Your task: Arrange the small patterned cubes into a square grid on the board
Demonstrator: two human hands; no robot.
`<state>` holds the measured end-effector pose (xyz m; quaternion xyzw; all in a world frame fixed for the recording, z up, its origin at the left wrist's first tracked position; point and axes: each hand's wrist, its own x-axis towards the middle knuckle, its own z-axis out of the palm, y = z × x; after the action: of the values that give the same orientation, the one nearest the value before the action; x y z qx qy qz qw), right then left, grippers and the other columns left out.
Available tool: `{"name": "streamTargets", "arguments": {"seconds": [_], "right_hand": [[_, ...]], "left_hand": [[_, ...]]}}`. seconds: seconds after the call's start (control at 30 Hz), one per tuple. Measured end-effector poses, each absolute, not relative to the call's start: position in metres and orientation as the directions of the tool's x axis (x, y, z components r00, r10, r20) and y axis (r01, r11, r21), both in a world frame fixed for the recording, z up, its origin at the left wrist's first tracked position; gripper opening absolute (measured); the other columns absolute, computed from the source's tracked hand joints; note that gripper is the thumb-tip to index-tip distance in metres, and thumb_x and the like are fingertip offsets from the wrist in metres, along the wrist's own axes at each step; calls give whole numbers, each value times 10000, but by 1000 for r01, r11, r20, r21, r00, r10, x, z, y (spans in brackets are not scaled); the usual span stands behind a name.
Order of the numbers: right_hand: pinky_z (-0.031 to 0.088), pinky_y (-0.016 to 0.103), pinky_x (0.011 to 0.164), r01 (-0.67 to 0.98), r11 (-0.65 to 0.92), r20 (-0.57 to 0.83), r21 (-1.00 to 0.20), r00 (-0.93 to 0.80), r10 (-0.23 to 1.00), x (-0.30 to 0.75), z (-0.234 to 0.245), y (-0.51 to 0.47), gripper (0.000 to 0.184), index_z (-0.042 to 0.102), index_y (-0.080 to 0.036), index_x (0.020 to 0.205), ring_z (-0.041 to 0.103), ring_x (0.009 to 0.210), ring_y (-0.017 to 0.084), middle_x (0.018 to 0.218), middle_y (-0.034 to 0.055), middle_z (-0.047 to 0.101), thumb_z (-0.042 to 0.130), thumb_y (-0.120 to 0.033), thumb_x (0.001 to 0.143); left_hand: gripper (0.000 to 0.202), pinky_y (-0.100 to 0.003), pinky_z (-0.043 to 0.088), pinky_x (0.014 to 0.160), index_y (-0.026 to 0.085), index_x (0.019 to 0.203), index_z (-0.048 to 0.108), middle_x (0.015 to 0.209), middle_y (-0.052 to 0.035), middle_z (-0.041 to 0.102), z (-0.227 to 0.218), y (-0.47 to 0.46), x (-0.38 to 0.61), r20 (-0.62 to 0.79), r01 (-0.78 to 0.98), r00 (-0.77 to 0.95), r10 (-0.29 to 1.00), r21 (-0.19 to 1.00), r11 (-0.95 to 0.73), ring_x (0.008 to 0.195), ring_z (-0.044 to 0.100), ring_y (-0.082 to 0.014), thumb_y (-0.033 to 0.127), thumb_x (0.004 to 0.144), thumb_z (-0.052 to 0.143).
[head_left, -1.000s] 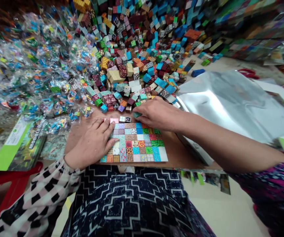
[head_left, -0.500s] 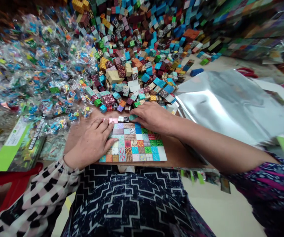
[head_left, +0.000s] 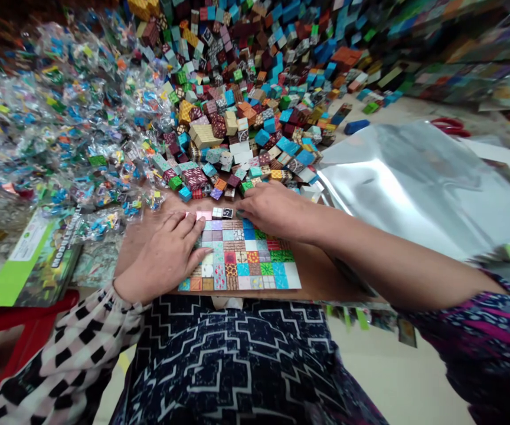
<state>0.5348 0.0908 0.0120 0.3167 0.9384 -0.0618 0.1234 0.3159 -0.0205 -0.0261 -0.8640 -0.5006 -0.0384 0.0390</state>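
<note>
A flat mosaic of small patterned paper cubes lies in rows on the brown board in front of me. My left hand rests flat along its left side, fingers stretched, fingertips by the pink cubes at the far edge. Beside those sit a white cube and a black cube with a light mark. Just right of the black one, my right hand is closed at the fingertips on a small teal cube, mostly hidden by the fingers.
A big heap of loose coloured cubes rises behind the mosaic. Clear bags of small pieces pile up at left, above printed packs. Silvery plastic sheets, red-handled scissors and a blue object lie at right.
My right hand has shifted very slightly to the right, and the teal cube shows less between its fingers. My left hand and the mosaic look the same.
</note>
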Motion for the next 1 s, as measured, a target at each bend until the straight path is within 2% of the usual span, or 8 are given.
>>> {"name": "streamTargets", "arguments": {"seconds": [0.1, 0.2, 0.33, 0.43, 0.53, 0.77, 1.0], "right_hand": [[366, 335, 741, 636, 764, -213, -110, -766, 607, 536, 5, 92, 313, 718, -169, 1074, 617, 906, 210, 1011, 100, 719, 432, -222, 959], [365, 332, 736, 649, 744, -180, -156, -760, 625, 535, 2, 91, 308, 688, -159, 1095, 625, 927, 219, 1020, 106, 726, 415, -226, 969], [337, 350, 709, 664, 743, -160, -86, -745, 647, 529, 6, 86, 331, 653, -148, 1125, 624, 887, 242, 985, 123, 723, 359, -226, 995], [330, 374, 755, 650, 760, -116, -14, -756, 644, 522, 7, 79, 345, 662, -142, 1123, 612, 916, 264, 989, 133, 718, 390, -322, 1011], [325, 381, 773, 643, 766, -112, -21, -763, 637, 514, 4, 75, 386, 670, -147, 1145, 593, 949, 267, 1048, 137, 708, 418, -404, 1007], [323, 364, 762, 636, 761, -115, -126, -771, 626, 514, -5, 80, 375, 669, -202, 1195, 582, 947, 243, 1066, 106, 689, 387, -368, 1014], [339, 352, 767, 601, 774, -113, -200, -798, 591, 519, -7, 84, 334, 676, -193, 1138, 589, 964, 224, 1071, 100, 689, 394, -314, 1006]], "left_hand": [[574, -550, 401, 1115, 62, 1375, 554, 1356, -209, 602, -27, -21, 316, 103, 875, 481, 871, -2, -483, 1306, 506, -364, 462, 987, 419], [570, -553, 394, 1117, 52, 1373, 556, 1357, -213, 602, -27, -21, 316, 90, 877, 478, 873, -4, -480, 1307, 505, -369, 450, 989, 415], [581, -562, 386, 1118, 42, 1377, 550, 1369, -220, 593, -27, -21, 316, 80, 880, 475, 877, -4, -476, 1309, 501, -380, 453, 983, 432], [579, -557, 393, 1112, 33, 1367, 555, 1359, -226, 596, -27, -20, 316, 87, 874, 485, 870, -8, -486, 1301, 504, -376, 449, 987, 421], [577, -543, 422, 1086, 19, 1351, 568, 1321, -232, 618, -27, -20, 316, 102, 863, 505, 857, -45, -503, 1265, 529, -373, 442, 992, 408], [586, -521, 429, 1079, 19, 1339, 577, 1321, -217, 625, -26, -20, 316, 96, 854, 519, 849, -98, -511, 1250, 534, -371, 458, 992, 401], [581, -546, 439, 1049, 82, 1379, 536, 1344, -212, 585, -24, -19, 315, 79, 881, 472, 878, -16, -473, 1248, 525, -368, 487, 983, 407]]}}
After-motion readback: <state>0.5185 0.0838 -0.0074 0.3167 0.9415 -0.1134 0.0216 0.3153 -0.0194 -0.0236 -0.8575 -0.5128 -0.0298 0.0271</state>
